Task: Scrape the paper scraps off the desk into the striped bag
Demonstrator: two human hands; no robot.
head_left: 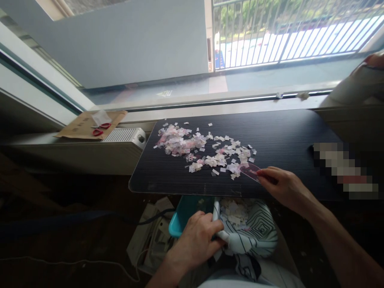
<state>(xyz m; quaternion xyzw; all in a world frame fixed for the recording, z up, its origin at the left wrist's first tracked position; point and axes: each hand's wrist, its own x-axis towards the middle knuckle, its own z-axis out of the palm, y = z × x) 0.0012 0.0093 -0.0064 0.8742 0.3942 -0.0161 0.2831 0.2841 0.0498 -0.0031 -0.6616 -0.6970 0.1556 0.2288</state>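
My right hand [283, 186] pinches a thin clear plastic card [251, 171] above the dark table [288, 144]. The card's far edge touches small white and pinkish paper scraps [180, 140], which lie scattered and heaped on the left half of the tabletop. Below the front edge, my left hand [201, 234] grips the rim of a white fabric bag [262, 230] with black line patterns. Similar scraps lie inside the bag, and its mouth faces up. Left of it stands a teal plastic bin [177, 224], partly hidden by my left hand.
Red-handled scissors [98, 131] and a clear plastic piece rest on a brown envelope [81, 124] over a white radiator [126, 136]. A blurred-out object [342, 168] lies at the table's right. A white cable [90, 262] crosses the floor. A window [144, 48] stands behind.
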